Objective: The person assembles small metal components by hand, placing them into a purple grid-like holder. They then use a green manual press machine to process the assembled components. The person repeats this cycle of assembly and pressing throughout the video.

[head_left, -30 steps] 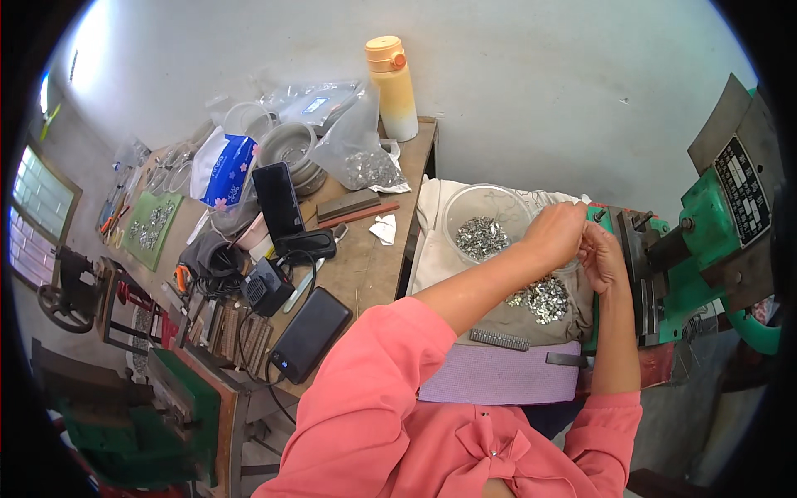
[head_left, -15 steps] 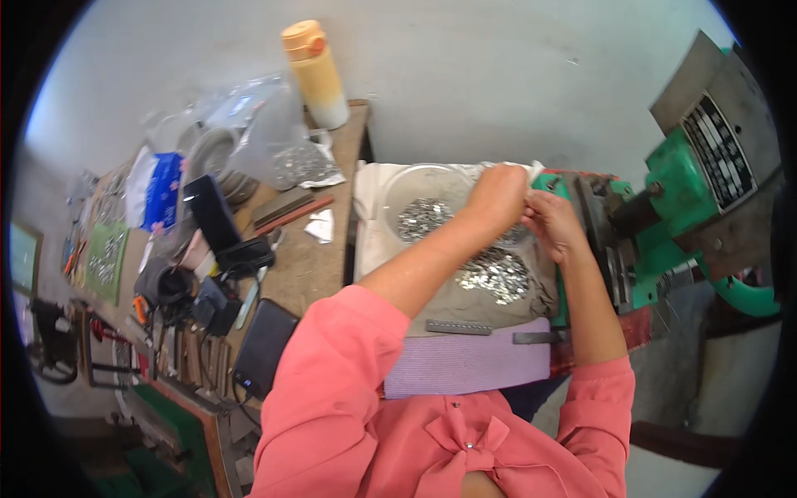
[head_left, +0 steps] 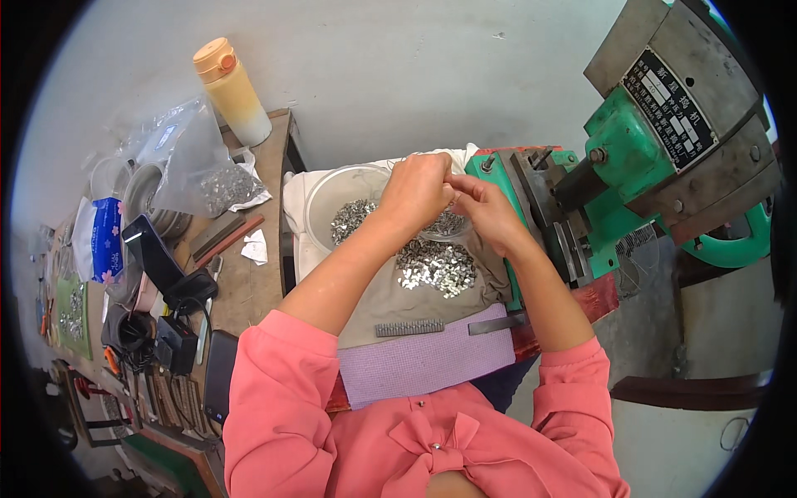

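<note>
My left hand (head_left: 418, 192) is closed above the right side of a clear round bowl (head_left: 317, 217) that holds small shiny metal pieces. Right beside it, my right hand (head_left: 488, 216) has its fingertips pinched together, meeting the left fingers. Whatever lies between the fingers is too small and too covered to make out. Below the hands, a loose pile of small silvery metal pieces (head_left: 437, 270) spreads over a grey-brown cloth (head_left: 353, 311). More such pieces show in a second clear dish (head_left: 448, 235), partly hidden under my hands.
A green hand press (head_left: 618, 137) stands close on the right. A ridged metal strip (head_left: 409, 328) and a flat metal bar (head_left: 496, 324) lie near a purple mat (head_left: 423, 363). The left table (head_left: 264, 286) carries a yellow bottle (head_left: 234, 95), a phone (head_left: 154, 251) and plastic bags (head_left: 187, 162).
The whole view has swung to the right, so the bench and press appear further left. My hands stay together over the bowl's right side, with little visible movement relative to it.
</note>
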A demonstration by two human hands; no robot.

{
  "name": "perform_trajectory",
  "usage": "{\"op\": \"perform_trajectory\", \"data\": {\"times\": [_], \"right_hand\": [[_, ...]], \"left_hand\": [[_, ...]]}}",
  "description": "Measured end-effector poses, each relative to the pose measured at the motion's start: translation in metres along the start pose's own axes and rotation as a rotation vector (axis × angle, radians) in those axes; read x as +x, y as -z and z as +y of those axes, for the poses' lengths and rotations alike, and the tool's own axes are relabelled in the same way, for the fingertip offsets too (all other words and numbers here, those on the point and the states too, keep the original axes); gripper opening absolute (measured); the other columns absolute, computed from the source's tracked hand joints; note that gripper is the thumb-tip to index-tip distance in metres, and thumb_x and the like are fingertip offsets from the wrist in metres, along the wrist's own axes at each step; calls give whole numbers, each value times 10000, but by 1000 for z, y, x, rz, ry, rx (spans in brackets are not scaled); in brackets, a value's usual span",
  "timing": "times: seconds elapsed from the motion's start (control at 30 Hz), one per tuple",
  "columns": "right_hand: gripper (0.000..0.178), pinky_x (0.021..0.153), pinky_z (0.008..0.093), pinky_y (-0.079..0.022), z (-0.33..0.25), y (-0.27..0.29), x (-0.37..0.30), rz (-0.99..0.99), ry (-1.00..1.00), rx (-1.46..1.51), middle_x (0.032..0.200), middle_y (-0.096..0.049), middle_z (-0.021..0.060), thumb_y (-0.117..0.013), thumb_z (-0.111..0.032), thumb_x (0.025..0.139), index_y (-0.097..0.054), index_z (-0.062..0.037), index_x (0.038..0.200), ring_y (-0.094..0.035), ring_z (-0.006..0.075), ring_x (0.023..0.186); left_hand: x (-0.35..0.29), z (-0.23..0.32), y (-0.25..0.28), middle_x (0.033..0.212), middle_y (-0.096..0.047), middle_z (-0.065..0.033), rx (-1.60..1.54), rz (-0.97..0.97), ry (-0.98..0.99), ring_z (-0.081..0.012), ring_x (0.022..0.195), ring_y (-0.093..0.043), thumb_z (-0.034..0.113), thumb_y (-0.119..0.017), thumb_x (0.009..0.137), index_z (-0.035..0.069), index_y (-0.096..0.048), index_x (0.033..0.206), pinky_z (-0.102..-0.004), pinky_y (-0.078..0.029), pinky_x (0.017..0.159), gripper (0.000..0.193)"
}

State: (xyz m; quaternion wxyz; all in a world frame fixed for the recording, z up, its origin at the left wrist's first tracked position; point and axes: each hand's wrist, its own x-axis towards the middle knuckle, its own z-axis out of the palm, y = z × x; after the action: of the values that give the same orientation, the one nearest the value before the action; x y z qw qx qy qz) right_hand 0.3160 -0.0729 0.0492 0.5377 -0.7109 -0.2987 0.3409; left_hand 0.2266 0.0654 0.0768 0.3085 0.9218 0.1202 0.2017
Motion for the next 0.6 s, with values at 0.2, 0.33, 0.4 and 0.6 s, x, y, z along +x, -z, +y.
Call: {"op": "perform_trajectory", "data": {"times": [0.2,0.33,0.4,0.6], "right_hand": [[409,897,307,-563,-14,-1,-3,5,-77,195,1280,-630,101,-443,-54,1032,-487,-34,1438,-618,152,1140],[389,879,324,-588,-20,-1,-4,-62,-127,283,1274,-632,103,-474,-101,1032,-522,-36,1412,-625,166,1125],[382,861,332,-598,-22,-5,-3,-84,-138,309,1272,-633,96,-489,-144,1037,-540,-28,1397,-633,174,1107],[365,792,326,-620,-6,0,1,-25,-78,360,1202,-654,75,-517,-233,1043,-595,-10,1322,-640,162,1037]], "left_hand": [[-1,-1,2,740,-684,-194,-43,-6,44,-362,720,-682,132,-761,735,-7,-639,798,-449,-517,657,195],[-1,-9,0,759,-685,-204,-42,41,19,-376,732,-680,170,-759,741,-8,-642,810,-457,-517,662,224],[-2,-13,-2,762,-681,-211,-74,87,-8,-390,742,-677,182,-751,744,-6,-641,809,-464,-515,665,228],[-2,-19,-13,745,-672,-209,-143,187,-44,-408,753,-670,140,-711,748,4,-631,783,-480,-516,683,162]]}}
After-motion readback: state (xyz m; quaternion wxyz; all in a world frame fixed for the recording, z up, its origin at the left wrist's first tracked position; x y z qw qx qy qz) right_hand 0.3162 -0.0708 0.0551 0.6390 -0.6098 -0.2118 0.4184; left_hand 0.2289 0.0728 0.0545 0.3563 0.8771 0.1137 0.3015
